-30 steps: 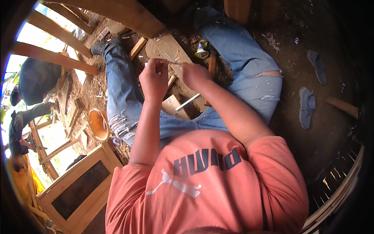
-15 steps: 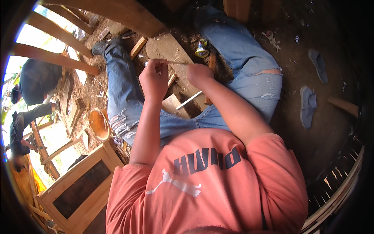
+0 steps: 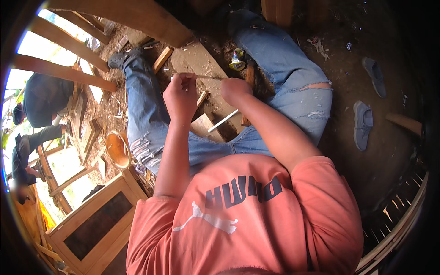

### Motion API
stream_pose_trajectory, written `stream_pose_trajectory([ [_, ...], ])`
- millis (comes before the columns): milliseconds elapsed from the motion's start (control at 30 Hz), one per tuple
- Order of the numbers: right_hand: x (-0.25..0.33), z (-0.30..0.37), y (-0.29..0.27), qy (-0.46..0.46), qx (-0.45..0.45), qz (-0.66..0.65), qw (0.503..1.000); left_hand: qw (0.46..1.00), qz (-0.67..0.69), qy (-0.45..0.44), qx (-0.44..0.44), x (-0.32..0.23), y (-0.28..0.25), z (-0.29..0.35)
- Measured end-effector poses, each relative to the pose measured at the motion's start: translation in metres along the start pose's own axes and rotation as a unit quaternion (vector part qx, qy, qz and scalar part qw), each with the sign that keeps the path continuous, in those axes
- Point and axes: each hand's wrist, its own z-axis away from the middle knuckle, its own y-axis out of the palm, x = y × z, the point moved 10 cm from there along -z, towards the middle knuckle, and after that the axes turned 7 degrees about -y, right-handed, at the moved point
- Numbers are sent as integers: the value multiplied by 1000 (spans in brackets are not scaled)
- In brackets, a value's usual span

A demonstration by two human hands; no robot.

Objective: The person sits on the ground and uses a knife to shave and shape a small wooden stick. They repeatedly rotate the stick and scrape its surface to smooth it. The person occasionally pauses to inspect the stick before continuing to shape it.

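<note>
A thin brownish strip (image 3: 208, 77), perhaps wood, spans the gap between my two hands; its exact kind is too small to tell. My left hand (image 3: 180, 94) is closed, with thumb and fingers pinched at the strip's left end. Its other end runs into my right hand (image 3: 235, 90), which is closed in a fist around it. Under the hands lies a wide wooden board (image 3: 197, 57) scattered with shavings. Below my right hand a thin white rod (image 3: 223, 120) slants between my thighs, beside a small wood block (image 3: 202, 124).
A small yellow-and-blue container (image 3: 237, 60) stands near my right shin. On the left are a bucket (image 3: 118, 150), a panelled wooden frame (image 3: 98, 222) and two other people (image 3: 43, 98). Grey shoes (image 3: 363, 124) lie on the dirt at right. Wooden beams (image 3: 66, 73) cross the upper left.
My left hand has lowered very slightly, and more of the strip shows level between the hands. My right hand has barely moved. The view has shifted a little.
</note>
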Motion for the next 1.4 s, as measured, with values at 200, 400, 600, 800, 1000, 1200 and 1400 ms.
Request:
stream_pose_trajectory([
  [200, 10, -1, -21, -13, -42, -24, 999, 999, -10, 25, 23, -6, 6, -3],
  [400, 2, 9, -2, 15, 0, -38, 999, 999, 5, 37, 14, -6, 7, 1],
  [600, 26, 9, -34, -16, -50, -46, 998, 999, 12, 35, 13, -9, 4, 1],
  [800, 20, 4, -22, -20, -24, -43, 999, 999, 20, 43, 19, -9, 6, 0],
  [1000, 6, 6, 5, -9, -18, -36, 999, 999, 15, 47, 22, -10, 7, 3],
  [1200, 13, -1, -15, -22, -60, -72, 995, 999, 19, 29, 25, -1, 9, 4],
  [1400, -2, 5, 5, -7, -65, -80, 995, 998, 29, 50, 21, -9, 9, 7],
])
